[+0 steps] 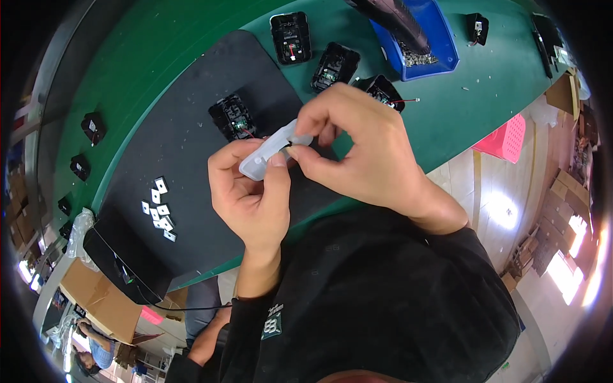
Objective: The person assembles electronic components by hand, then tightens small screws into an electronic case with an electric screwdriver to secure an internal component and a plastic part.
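Observation:
Over the dark mat, a translucent white plastic piece, long and rounded at its near end, is held between both hands. My left hand grips its lower-left end between thumb and fingers. At the upper-right end, the thumb and forefinger of my right hand close on it, with a small dark bit showing between them. What that bit is, I cannot make out. Just beyond the left fingers lies an open black housing with a green circuit board and a red wire.
Small white square pieces are scattered on the mat's left. More black housings lie farther back. A blue bin of small metal parts has a dark tool over it. A black box stands at the left edge.

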Motion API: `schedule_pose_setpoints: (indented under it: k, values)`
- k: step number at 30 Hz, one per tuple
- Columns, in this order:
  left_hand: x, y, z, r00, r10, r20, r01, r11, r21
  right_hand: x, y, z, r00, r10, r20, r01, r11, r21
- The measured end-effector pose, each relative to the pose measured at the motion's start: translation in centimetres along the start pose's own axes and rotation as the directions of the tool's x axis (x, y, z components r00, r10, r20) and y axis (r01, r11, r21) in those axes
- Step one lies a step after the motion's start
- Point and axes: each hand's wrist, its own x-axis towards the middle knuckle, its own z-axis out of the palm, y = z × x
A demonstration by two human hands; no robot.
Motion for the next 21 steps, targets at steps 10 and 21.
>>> schedule_pose_setpoints:
  k: [10,21]
  values:
    - [0.2,0.6,-0.3,0.998,-0.066,0.019,0.067,0.997,-0.027,0.2,0.4,-0.6,0.948,0.198,0.250,-0.263,0.928,0.263]
    - [0.4,1.1,0.3,0.997,-0.078,0.013,0.078,0.997,-0.025,0.3,0.0,-0.3,0.941,0.233,0.244,-0.287,0.934,0.215]
